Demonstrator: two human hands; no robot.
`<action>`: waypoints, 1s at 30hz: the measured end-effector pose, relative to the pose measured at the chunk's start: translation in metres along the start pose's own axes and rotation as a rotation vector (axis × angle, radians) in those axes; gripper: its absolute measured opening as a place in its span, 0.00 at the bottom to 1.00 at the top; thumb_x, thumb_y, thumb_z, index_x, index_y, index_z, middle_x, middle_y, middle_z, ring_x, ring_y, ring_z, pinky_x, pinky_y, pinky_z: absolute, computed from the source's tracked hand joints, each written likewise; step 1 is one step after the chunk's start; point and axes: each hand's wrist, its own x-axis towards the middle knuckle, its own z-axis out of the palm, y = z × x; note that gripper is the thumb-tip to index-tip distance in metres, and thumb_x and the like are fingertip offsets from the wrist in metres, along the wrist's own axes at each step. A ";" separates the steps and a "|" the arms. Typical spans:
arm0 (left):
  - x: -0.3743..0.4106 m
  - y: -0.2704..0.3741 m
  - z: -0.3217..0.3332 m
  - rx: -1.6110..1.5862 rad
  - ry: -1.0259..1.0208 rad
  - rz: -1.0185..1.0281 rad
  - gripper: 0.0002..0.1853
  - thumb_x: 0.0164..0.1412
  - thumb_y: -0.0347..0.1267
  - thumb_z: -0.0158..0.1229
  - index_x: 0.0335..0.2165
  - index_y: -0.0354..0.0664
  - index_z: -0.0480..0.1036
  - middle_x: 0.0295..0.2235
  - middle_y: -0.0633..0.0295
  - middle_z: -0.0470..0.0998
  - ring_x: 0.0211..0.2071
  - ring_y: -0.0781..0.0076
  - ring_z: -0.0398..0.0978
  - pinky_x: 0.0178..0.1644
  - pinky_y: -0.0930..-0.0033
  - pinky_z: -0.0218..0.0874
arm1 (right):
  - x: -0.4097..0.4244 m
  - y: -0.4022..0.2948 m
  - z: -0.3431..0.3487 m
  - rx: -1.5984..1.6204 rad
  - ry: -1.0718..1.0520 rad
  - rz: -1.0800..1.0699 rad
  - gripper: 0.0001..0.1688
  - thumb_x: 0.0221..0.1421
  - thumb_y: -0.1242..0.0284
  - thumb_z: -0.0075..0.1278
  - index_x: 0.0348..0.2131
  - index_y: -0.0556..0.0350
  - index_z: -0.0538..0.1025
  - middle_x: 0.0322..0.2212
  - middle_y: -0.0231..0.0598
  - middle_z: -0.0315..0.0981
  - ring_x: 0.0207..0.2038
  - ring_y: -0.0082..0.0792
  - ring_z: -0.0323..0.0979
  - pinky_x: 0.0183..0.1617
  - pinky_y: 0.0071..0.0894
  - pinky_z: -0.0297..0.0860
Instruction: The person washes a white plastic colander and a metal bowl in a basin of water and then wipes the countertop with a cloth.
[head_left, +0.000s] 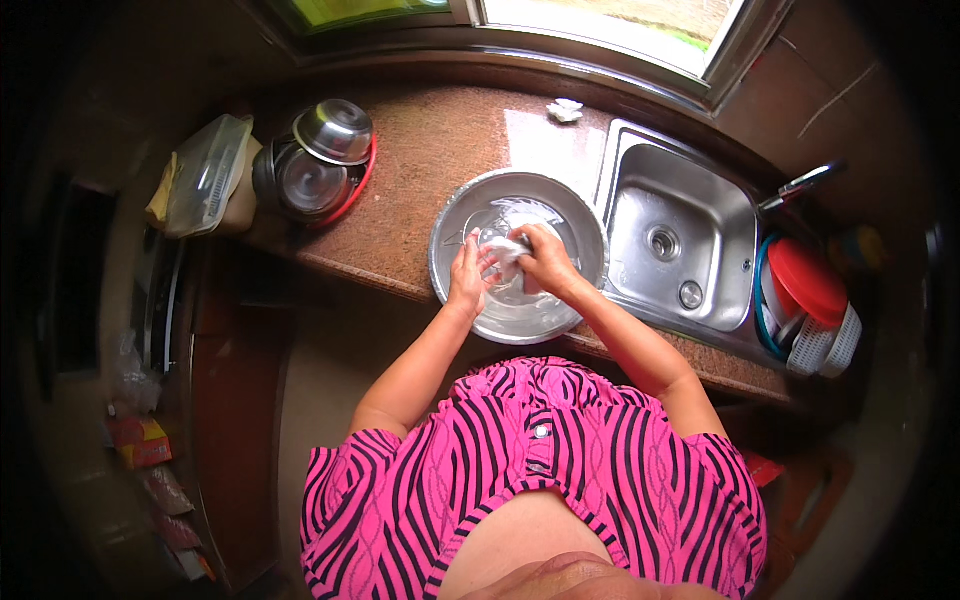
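Observation:
A round metal basin (444, 225) stands on the counter before me, with clear water in its bottom. My right hand (546, 259) is over the basin, its fingers closed around a whitish cloth or scrubber (507, 249), blurred. Facing it, my left hand (468, 279) is upright inside the near left rim, fingers spread beside the whitish thing. A thin, shiny ring-like wire or clear rim (466, 225) shows just beyond my left fingertips. Whether my left hand grips it is unclear.
Right of the basin is a steel sink (637, 277) with a faucet (802, 186). Past it are a red lid or bowl (808, 281) and white baskets (825, 341). Stacked metal bowls (334, 131) and a clear-lidded container (214, 176) stand left. A small white object (565, 110) lies behind.

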 end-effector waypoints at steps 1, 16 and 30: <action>0.002 -0.004 0.002 -0.051 -0.066 -0.044 0.29 0.69 0.53 0.38 0.58 0.49 0.59 0.45 0.60 0.72 0.39 0.69 0.72 0.38 0.62 0.67 | 0.002 -0.008 0.004 0.008 0.035 -0.078 0.25 0.39 0.84 0.48 0.43 0.58 0.74 0.38 0.48 0.71 0.42 0.47 0.72 0.47 0.38 0.68; -0.034 0.000 0.042 -0.018 -0.165 -0.060 0.25 0.69 0.46 0.42 0.56 0.44 0.60 0.55 0.55 0.66 0.53 0.60 0.66 0.43 0.48 0.67 | 0.005 0.025 0.006 -0.165 0.365 0.059 0.23 0.50 0.81 0.44 0.48 0.55 0.69 0.43 0.50 0.66 0.45 0.54 0.68 0.47 0.47 0.68; -0.007 0.013 0.003 0.471 -0.166 0.315 0.20 0.68 0.34 0.47 0.53 0.35 0.68 0.39 0.58 0.78 0.32 0.81 0.72 0.37 0.77 0.66 | -0.017 0.049 -0.012 -0.322 -0.237 0.196 0.26 0.46 0.76 0.55 0.48 0.52 0.72 0.43 0.50 0.67 0.45 0.53 0.70 0.48 0.45 0.69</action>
